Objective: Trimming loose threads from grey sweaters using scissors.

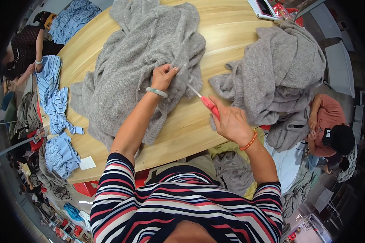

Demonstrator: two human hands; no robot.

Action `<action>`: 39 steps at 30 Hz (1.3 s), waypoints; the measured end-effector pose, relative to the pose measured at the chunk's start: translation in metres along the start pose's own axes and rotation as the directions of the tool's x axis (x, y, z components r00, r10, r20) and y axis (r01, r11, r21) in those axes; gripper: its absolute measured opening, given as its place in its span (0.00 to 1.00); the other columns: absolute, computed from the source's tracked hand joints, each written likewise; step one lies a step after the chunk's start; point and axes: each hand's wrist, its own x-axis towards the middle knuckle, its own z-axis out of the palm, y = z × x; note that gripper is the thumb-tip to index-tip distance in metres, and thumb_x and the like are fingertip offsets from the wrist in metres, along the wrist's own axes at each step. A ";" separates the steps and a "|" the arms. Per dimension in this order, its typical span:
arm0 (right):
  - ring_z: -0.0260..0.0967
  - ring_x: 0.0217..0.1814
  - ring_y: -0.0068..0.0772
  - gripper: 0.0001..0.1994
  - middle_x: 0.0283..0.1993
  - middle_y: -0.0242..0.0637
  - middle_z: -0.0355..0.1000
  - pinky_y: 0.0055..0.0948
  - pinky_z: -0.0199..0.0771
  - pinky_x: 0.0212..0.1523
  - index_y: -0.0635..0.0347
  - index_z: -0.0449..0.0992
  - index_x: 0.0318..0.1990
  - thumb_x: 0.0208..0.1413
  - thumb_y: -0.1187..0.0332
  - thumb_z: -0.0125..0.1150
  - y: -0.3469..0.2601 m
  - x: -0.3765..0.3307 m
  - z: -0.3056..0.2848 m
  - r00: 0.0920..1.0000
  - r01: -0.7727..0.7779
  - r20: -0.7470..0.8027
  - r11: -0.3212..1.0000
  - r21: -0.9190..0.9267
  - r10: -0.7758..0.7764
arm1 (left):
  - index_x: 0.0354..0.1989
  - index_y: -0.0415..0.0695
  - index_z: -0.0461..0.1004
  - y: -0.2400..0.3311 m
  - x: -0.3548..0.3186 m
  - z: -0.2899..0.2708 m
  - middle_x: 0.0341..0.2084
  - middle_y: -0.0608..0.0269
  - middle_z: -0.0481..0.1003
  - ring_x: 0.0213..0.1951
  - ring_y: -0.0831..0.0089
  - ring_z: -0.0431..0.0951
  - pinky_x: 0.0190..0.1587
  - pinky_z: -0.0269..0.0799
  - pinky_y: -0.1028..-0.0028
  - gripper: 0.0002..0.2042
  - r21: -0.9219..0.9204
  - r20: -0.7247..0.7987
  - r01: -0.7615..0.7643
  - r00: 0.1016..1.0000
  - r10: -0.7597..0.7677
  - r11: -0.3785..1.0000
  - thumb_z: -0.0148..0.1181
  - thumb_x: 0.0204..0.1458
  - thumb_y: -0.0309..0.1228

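A large grey knit garment [125,77] lies bunched over the middle and left of the wooden table [227,16]. On its right part rests my left hand [163,77], fingers pinched on a fold of the knit; a pale bangle circles that wrist. My right hand [232,120] is wrapped round a red-handled tool [209,106]. Its slim metal tip points up and left, towards the garment's right edge near my left fingers; whether tip and knit touch I cannot tell. An orange bead bracelet is on my right wrist.
A heap of grey knitwear [280,69] sits at the table's right. Blue striped garments [52,97] lie along its left edge beside a white card [87,163]. A white-framed device [264,8] lies at the far right. Other people sit left and right; more cloth [233,172] hangs below the near edge.
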 end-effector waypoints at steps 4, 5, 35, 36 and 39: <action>0.72 0.33 0.56 0.25 0.28 0.52 0.73 0.50 0.70 0.35 0.51 0.62 0.60 0.53 0.65 0.56 0.009 -0.001 0.006 0.986 0.108 0.123 0.994 0.014 -0.109 | 0.31 0.42 0.77 -0.003 -0.007 0.000 0.25 0.74 0.74 0.25 0.86 0.68 0.28 0.63 0.83 0.04 -0.408 -0.008 0.063 0.997 -0.073 0.911 0.63 0.52 0.29; 0.71 0.33 0.56 0.24 0.28 0.51 0.73 0.50 0.70 0.35 0.51 0.62 0.60 0.53 0.65 0.56 0.009 -0.002 0.009 0.987 0.107 0.124 0.994 -0.021 -0.104 | 0.31 0.42 0.77 0.003 -0.012 -0.001 0.23 0.75 0.73 0.24 0.86 0.67 0.28 0.63 0.83 0.05 -0.439 0.007 0.126 0.991 -0.137 0.889 0.62 0.52 0.30; 0.68 0.47 0.61 0.24 0.45 0.54 0.71 0.46 0.70 0.46 0.52 0.64 0.59 0.52 0.72 0.53 0.004 -0.044 0.013 0.979 0.049 -0.205 0.974 0.221 -0.003 | 0.44 0.36 0.71 0.069 -0.151 -0.410 0.39 0.56 0.75 0.41 0.66 0.76 0.46 0.73 0.69 0.13 -0.193 -0.733 -0.659 0.589 0.340 0.726 0.52 0.57 0.32; 0.68 0.47 0.61 0.24 0.45 0.54 0.71 0.46 0.70 0.46 0.52 0.64 0.59 0.52 0.72 0.53 0.000 -0.040 0.017 0.978 0.082 -0.205 0.969 0.234 -0.033 | 0.44 0.35 0.71 0.037 -0.169 -0.447 0.39 0.55 0.75 0.43 0.67 0.75 0.46 0.72 0.70 0.13 -0.185 -0.810 -0.636 0.530 0.251 0.749 0.53 0.56 0.31; 0.68 0.47 0.61 0.24 0.45 0.54 0.71 0.48 0.70 0.45 0.50 0.63 0.59 0.53 0.72 0.53 0.001 -0.037 0.029 0.994 -0.026 -0.096 0.986 0.165 0.043 | 0.43 0.34 0.71 -0.027 -0.181 -0.403 0.40 0.56 0.74 0.43 0.68 0.73 0.47 0.69 0.72 0.12 0.400 -0.898 -0.079 0.167 0.407 0.913 0.56 0.54 0.28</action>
